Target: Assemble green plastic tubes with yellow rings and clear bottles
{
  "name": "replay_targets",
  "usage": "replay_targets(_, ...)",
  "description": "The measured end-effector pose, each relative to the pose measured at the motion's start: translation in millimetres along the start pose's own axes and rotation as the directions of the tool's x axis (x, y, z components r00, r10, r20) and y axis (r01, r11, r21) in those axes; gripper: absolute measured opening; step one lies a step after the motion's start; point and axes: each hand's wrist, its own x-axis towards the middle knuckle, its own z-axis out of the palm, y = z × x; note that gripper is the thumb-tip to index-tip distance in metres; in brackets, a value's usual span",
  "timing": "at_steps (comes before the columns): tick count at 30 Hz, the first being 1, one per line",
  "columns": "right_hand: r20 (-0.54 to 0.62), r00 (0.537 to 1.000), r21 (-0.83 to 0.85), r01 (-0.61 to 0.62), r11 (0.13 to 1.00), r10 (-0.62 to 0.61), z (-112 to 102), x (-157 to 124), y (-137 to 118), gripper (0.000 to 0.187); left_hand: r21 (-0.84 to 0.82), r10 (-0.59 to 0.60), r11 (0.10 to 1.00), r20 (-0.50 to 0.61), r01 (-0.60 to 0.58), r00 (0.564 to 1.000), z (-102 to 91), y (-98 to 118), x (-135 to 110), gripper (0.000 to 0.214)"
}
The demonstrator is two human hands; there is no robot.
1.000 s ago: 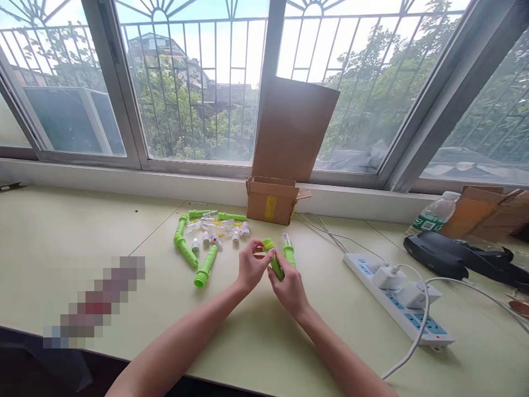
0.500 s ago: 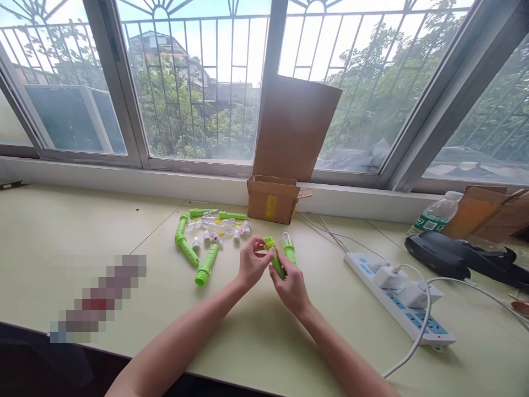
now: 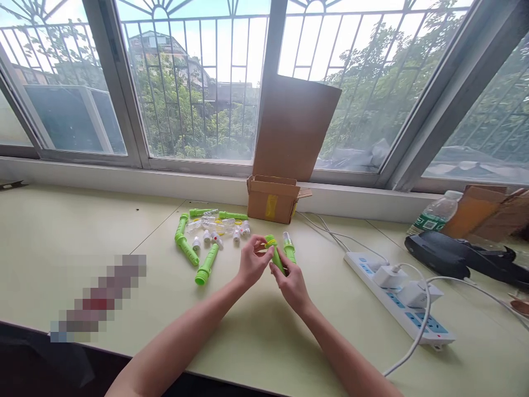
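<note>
My right hand (image 3: 293, 284) is wrapped round a green plastic tube (image 3: 277, 261) with a threaded top end, tilted over the table. A thin yellow ring (image 3: 270, 242) sits round that threaded end. My left hand (image 3: 252, 263) pinches at the ring with thumb and fingers. Just beyond the right hand stands another green tube (image 3: 290, 253) with a clear tip. To the left lie a loose green tube (image 3: 206, 266) and a green pair end to end (image 3: 187, 248). White caps (image 3: 207, 236) and clear plastic parts (image 3: 206, 221) are grouped behind them.
A small cardboard box (image 3: 270, 205) stands against the sill. On the right are a white power strip (image 3: 397, 300) with plugs and cables, a black strap-like device (image 3: 438, 256) and a plastic bottle (image 3: 436, 216). A pixelated patch covers something at the table's left front.
The green tube is slightly more upright, and the yellow ring has shifted a little on its threaded end. Both hands keep nearly the same place.
</note>
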Motion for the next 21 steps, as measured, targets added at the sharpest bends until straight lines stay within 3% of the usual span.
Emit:
replay_targets(3,0.019,1.0,-0.033,-0.01,0.999,0.011,-1.5,-0.4,1.0,0.053,0.028,-0.009,1.0,-0.009,0.009,1.0,-0.2,0.6,-0.5,0.024)
replay_targets(11,-0.02,0.991,-0.229,0.123,0.966,-0.131,0.0,-2.1,3.5,0.051,0.071,-0.025,0.997,-0.072,0.03,0.997,0.6,-0.8,-1.8,0.031)
replay_targets(21,0.008,0.984,-0.324,0.17,0.931,-0.177,-0.6,-3.5,5.1,0.053,0.083,-0.03,0.996,-0.076,0.036,0.997,2.3,0.6,-2.8,0.028)
